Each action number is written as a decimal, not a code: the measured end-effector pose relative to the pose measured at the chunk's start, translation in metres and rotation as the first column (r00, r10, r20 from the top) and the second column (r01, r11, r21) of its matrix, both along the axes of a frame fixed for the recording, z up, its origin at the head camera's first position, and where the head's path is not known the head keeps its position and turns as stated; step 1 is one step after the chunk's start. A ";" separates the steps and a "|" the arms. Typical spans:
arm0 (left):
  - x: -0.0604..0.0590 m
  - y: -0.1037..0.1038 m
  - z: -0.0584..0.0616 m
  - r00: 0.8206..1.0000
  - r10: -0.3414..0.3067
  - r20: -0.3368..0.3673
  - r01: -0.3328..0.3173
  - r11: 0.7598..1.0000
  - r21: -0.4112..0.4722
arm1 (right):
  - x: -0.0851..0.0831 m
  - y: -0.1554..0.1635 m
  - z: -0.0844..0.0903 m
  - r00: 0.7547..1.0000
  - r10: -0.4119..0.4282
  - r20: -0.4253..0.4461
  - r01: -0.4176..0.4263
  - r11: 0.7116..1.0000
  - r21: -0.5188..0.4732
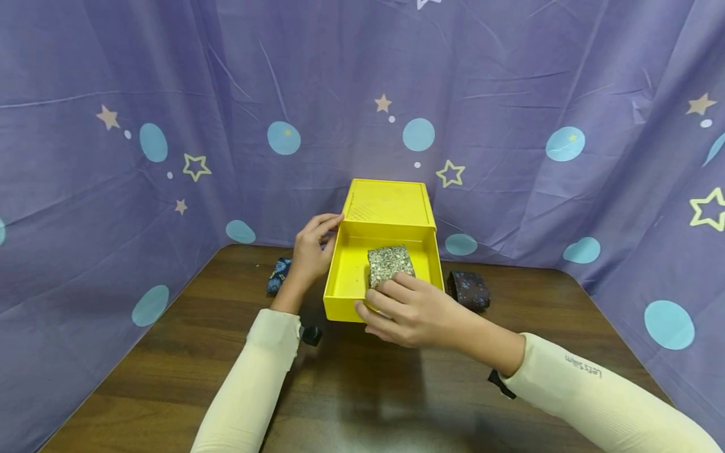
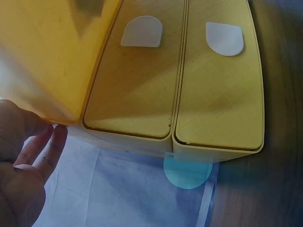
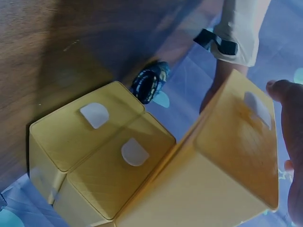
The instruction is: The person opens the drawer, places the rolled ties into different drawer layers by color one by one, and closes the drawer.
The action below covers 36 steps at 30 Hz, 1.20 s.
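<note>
A yellow drawer unit (image 1: 389, 202) stands at the back of the table, its top drawer (image 1: 348, 280) pulled out. Inside that drawer is a folded cloth (image 1: 389, 260) with a small speckled green-and-cream pattern. My right hand (image 1: 410, 311) reaches over the drawer front and holds the cloth's near edge under bent fingers. In the right wrist view the thumb (image 3: 280, 89) shows beside the drawer front, and the cloth is hidden. My left hand (image 1: 313, 251) touches the unit's left side with extended fingers, around where drawer and casing meet.
Two lower drawers with white pulls (image 2: 142, 32) are shut. Left of the unit lies a rolled blue patterned cloth (image 1: 276, 278). To its right sits a dark patterned cloth bundle (image 1: 469, 289). A purple curtain (image 1: 487, 75) hangs behind the wooden table (image 1: 170, 365).
</note>
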<state>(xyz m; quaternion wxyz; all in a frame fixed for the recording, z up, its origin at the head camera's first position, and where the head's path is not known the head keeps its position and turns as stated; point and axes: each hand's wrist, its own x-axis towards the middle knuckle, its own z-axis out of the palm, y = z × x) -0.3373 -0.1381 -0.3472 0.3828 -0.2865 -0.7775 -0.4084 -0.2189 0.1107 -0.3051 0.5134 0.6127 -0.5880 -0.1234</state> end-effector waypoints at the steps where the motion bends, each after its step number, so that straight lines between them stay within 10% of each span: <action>1: 0.000 0.000 0.000 1.000 -0.001 -0.003 0.001 1.000 0.002 | 0.000 0.000 -0.001 1.000 0.011 -0.015 -0.011 1.000 0.001; 36: 0.003 0.000 0.002 1.000 -0.002 0.014 0.002 1.000 0.001 | 0.010 0.004 -0.029 0.989 -0.113 -0.100 0.122 0.989 0.085</action>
